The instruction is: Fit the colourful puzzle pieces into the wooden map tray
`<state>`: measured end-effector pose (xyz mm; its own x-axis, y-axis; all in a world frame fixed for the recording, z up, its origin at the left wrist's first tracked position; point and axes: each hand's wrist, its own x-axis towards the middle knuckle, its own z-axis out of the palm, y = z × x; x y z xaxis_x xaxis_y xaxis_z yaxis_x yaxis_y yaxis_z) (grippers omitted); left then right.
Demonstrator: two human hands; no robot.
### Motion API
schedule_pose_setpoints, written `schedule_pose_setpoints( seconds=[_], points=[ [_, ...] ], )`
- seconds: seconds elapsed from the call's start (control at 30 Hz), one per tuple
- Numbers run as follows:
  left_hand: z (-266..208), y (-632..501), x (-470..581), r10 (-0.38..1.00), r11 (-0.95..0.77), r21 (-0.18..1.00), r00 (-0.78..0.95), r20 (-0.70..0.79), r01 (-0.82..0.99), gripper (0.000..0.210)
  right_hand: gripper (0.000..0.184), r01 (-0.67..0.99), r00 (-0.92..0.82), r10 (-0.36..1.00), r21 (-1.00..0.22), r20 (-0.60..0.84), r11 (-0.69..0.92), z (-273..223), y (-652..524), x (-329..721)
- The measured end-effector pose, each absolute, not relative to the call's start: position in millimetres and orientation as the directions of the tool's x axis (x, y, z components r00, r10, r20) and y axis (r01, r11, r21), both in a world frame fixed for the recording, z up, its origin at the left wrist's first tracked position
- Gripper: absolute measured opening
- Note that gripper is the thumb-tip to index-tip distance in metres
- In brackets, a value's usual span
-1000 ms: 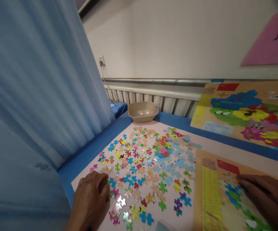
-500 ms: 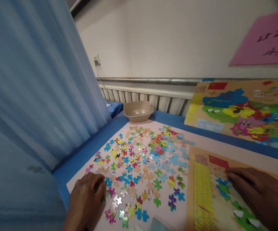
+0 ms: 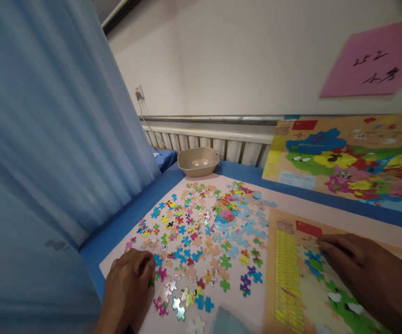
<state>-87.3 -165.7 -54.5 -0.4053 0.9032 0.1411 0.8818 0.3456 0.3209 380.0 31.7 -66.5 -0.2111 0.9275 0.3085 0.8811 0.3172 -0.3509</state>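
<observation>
Nearest to us, our left hand (image 3: 126, 283) lies left of the board, fingers loosely curled, a green piece (image 3: 151, 282) showing at their tips; whether we grip it we cannot tell. Our right hand (image 3: 367, 269) reaches over the board (image 3: 272, 260), fingertips drawn nearly together at the lower right corner of its printed flag (image 3: 308, 228); any piece between them is hidden.

What has just changed is mostly our view, which has swung a little to the right. Both hands have kept their places, and we see no piece newly laid or lifted, so the work on the board stands as it did: a blue patch (image 3: 314, 263) and a green one below the flag, much of the rest pale.

Left of the board, loose pieces (image 3: 225, 261) spread over the pink sheet (image 3: 242, 297). Beyond the board and to its left, the basin (image 3: 198, 171) holds a few pieces; beyond and to its right leans the poster (image 3: 333, 157), and the pink sign (image 3: 371, 60) above it now shows more fully.
</observation>
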Motion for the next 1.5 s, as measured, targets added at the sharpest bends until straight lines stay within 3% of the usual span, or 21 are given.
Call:
schedule_pose_setpoints(
  seconds=[0.43,0.63,0.73,0.97,1.5],
  points=[
    [-85,-198,-71,0.726,0.133,0.32,-0.312,0.613,0.938,0.021,0.049,0.877,-0.18,0.941,-0.386,0.287,0.285,-43,19,367],
    [-83,-198,-75,0.7,0.243,0.598,-0.565,0.437,0.764,0.027,0.051,0.891,-0.174,0.946,-0.365,0.273,0.27,-40,16,364],
    [-83,-198,-76,0.659,0.317,0.678,-0.668,0.345,0.663,0.033,0.05,0.889,-0.177,0.944,-0.367,0.277,0.274,-42,18,365],
    [-82,-196,-75,0.652,0.361,0.729,-0.716,0.248,0.581,0.037,0.055,0.895,-0.137,0.958,-0.383,0.251,0.228,-40,16,363],
    [-70,-194,-67,0.667,0.345,0.763,-0.714,0.21,0.547,0.031,0.058,0.91,-0.155,0.961,-0.346,0.229,0.23,-30,13,359]
  ],
)
